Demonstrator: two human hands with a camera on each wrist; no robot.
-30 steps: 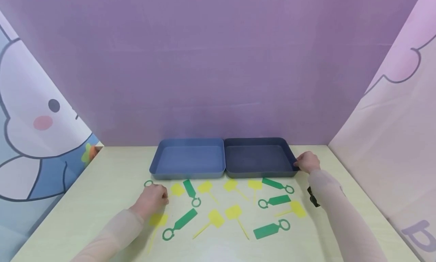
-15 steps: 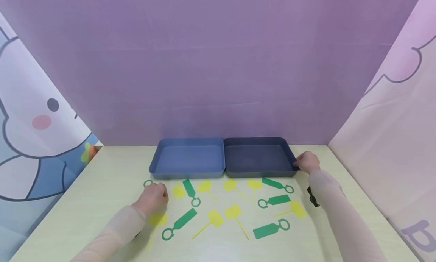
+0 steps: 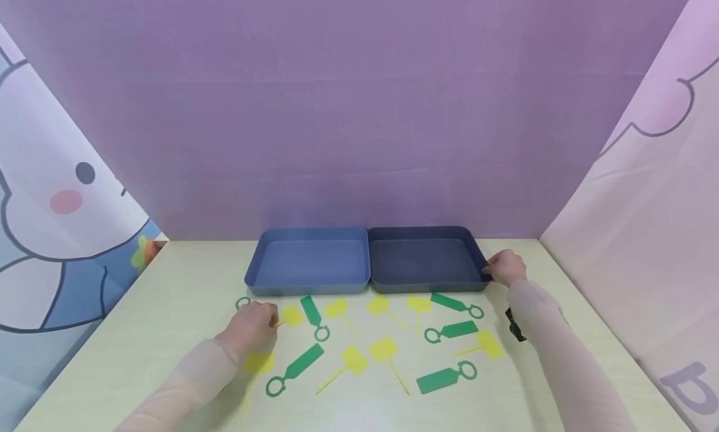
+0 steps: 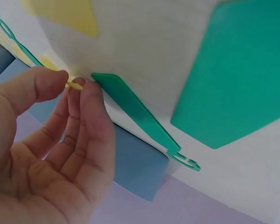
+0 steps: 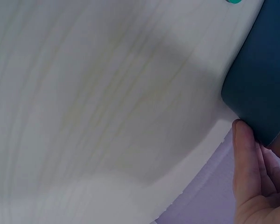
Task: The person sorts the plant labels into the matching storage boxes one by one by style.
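My left hand (image 3: 251,327) pinches the thin stem of a yellow plant label (image 4: 75,86) between thumb and fingertips, low over the table. In the head view that yellow label (image 3: 292,315) has its square head pointing right, away from the fingers. A green ring-ended tag (image 4: 133,107) lies just beyond these fingertips, largely hidden by the hand in the head view. My right hand (image 3: 507,267) grips the right wall of the dark blue tray (image 3: 429,288), thumb on one side and fingers on the other, at the corner.
A lighter blue tray (image 3: 309,289) stands against the dark one. In front lie several yellow labels (image 3: 384,349) and green tags (image 3: 303,361) on the pale table (image 3: 185,294). A purple cloth (image 3: 359,138) rises behind the trays.
The yellow label's stem now shows at the left fingertips, where it was hidden half a second ago. The right hand stays on the dark tray's wall.
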